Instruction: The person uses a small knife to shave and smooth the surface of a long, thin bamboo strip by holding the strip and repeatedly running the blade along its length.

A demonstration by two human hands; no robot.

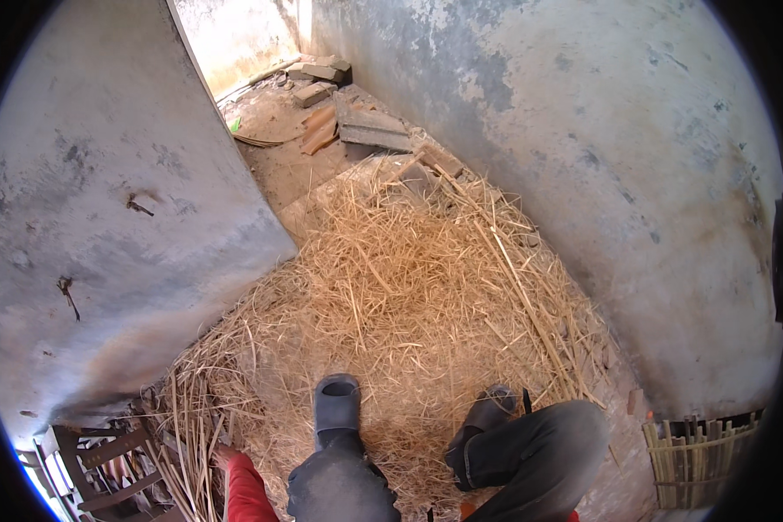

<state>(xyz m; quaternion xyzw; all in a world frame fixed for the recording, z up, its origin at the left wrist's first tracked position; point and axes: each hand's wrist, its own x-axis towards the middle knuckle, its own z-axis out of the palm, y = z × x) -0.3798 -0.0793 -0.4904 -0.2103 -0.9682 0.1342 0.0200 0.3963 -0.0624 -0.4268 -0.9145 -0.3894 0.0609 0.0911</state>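
Note:
My left hand [224, 454] reaches out of a red sleeve [248, 492] at the lower left. It is beside a bundle of long thin bamboo-like strips [187, 426], and its fingertips are close to them. Its fingers are small and partly hidden, so I cannot make out whether they grip a strip. My right hand does not show; only a speck of red appears by my right knee. A small orange object [467, 510] peeks out at the bottom edge between my legs, too little of it visible to name.
Loose straw and shavings [400, 270] cover the floor around my grey clogs [337, 404]. Long thin poles [526, 300] lie along the right wall. Bricks and broken tiles [370, 130] are piled by the far opening. A dark slatted frame [113, 448] stands lower left, a slatted bamboo basket [700, 461] lower right.

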